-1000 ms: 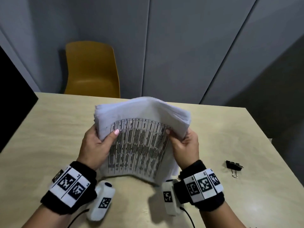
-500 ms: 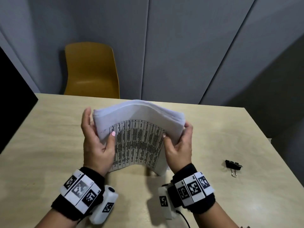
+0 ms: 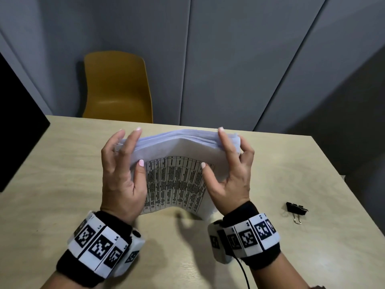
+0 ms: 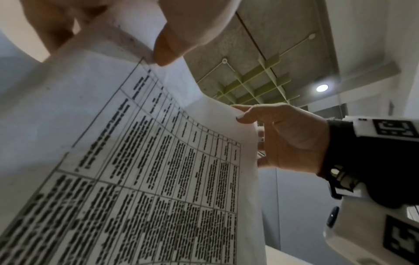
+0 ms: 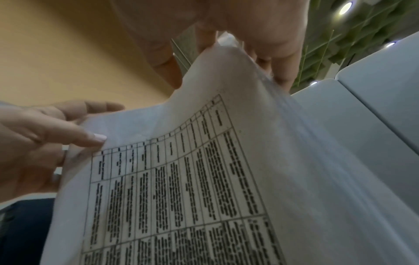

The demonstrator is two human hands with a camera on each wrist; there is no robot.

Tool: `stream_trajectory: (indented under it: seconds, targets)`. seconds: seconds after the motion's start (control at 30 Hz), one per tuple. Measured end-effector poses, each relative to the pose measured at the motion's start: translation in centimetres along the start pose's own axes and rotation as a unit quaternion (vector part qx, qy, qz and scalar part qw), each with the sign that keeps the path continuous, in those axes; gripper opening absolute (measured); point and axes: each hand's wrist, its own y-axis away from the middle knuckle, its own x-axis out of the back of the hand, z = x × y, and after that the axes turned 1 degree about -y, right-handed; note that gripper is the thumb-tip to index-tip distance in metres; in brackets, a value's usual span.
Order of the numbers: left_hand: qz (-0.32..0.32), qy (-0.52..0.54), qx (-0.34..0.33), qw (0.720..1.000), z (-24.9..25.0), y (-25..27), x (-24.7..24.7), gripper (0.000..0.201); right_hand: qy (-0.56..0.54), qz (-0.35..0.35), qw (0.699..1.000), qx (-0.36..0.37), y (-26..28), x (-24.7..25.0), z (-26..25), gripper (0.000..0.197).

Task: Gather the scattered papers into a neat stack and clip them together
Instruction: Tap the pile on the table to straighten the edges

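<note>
The paper stack (image 3: 179,147) stands on its lower edge on the table (image 3: 62,163), bowed toward me, a printed table on its front sheet (image 4: 158,179). My left hand (image 3: 133,149) flanks its left side with straight, spread fingers, and the thumb (image 4: 167,48) touches the front sheet. My right hand (image 3: 226,151) flanks the right side the same way: forefinger up along the top corner, thumb on the front sheet. A black binder clip (image 3: 296,209) lies on the table to the right, apart from both hands. The stack's back side is hidden.
A yellow chair (image 3: 116,88) stands behind the table's far edge against grey wall panels. A black panel (image 3: 18,126) juts over the table's left side. Bare tabletop surrounds the stack, and its right edge runs just past the clip.
Both hands slid up the stack's sides and their fingers straightened from a curled grip. The stack dropped lower and its top edges look more even.
</note>
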Motion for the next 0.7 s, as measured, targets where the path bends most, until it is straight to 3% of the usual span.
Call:
stream_trajectory:
  seconds: [0.37,0.47,0.7]
  targets:
    - [-0.005,-0.005,0.008,1.000,0.00,-0.33,0.58,0.050,-0.005,0.036,0.999,-0.019,-0.72,0.44,0.32,0.052]
    - [-0.001,-0.013,-0.011,1.000,-0.06,-0.26,0.56,0.053,-0.014,0.021,1.000,-0.007,-0.55,0.51,0.39,0.056]
    - [-0.030,-0.015,0.013,0.999,0.19,-0.44,0.91,0.055,-0.022,-0.010,1.000,-0.020,-0.81,0.85,0.61,0.053]
